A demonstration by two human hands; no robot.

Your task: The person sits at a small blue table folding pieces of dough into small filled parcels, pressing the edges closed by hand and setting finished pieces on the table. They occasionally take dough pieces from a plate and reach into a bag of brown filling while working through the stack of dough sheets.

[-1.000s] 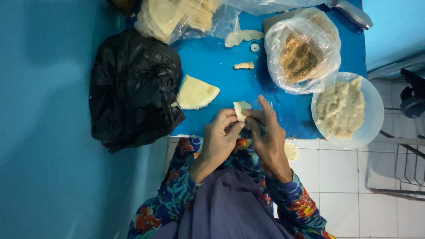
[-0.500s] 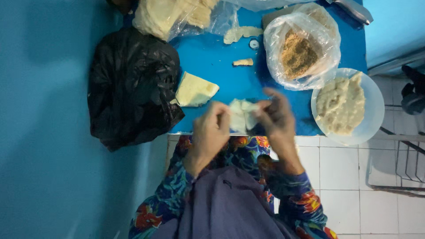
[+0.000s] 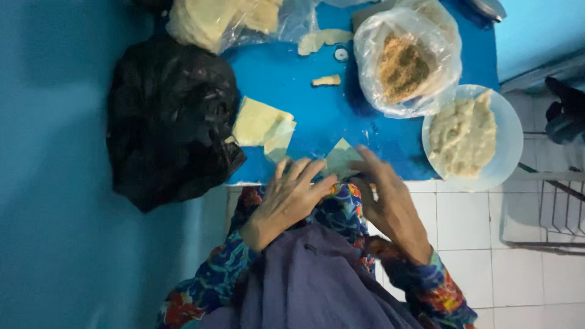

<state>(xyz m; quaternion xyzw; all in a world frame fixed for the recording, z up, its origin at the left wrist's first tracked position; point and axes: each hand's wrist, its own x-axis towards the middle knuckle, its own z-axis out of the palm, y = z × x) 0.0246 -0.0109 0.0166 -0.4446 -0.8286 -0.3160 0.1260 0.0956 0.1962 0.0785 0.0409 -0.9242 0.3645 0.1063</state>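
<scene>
Both hands, left hand (image 3: pixel 292 194) and right hand (image 3: pixel 390 198), pinch a pale dough wrapper (image 3: pixel 340 159) between their fingertips, each grip narrow.

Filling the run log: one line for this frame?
left hand: on pale wrapper sheet | right hand: on same sheet | place: blue table edge | nearby: plate of filling, black bag

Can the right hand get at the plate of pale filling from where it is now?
Probably yes. The right hand rests at the blue table's near edge, and the plate sits just off to its right, with nothing standing between them.
</scene>
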